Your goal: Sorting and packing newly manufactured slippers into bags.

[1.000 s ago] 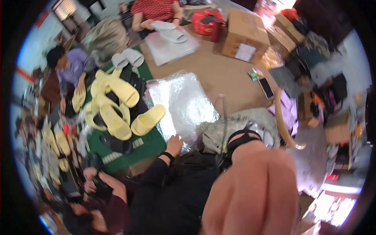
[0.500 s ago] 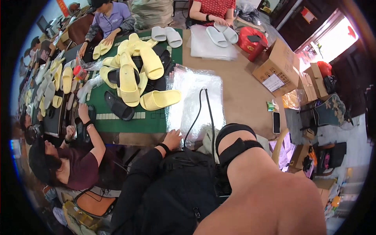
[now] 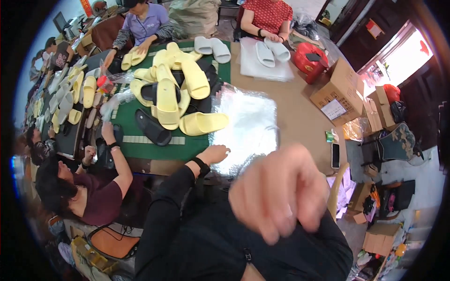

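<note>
My left hand (image 3: 214,154) rests on the lower left edge of a stack of clear plastic bags (image 3: 246,117), fingers stretched out loosely and holding nothing visible. Raised close to the camera, my right hand (image 3: 281,192) is blurred, with its fingers bent downward; whether anything is in it cannot be made out. It covers the table's near edge below the bags. A yellow slipper (image 3: 202,124) lies partly over the bags' left edge, beside a heap of yellow and black slippers. A black slipper (image 3: 152,127) lies on the green mat (image 3: 136,152) left of the heap.
Grey-white slippers (image 3: 220,50) lie at the far edge. Two people (image 3: 146,23) (image 3: 266,19) sit opposite; another person (image 3: 101,192) works at my left. On the right are a phone (image 3: 335,155), a cardboard box (image 3: 336,91) and a red bag (image 3: 309,63).
My right arm, earlier large in front of the camera, has drawn back, and its hand now shows. The black cable is out of view. My left hand has shifted slightly. The whole view has moved.
</note>
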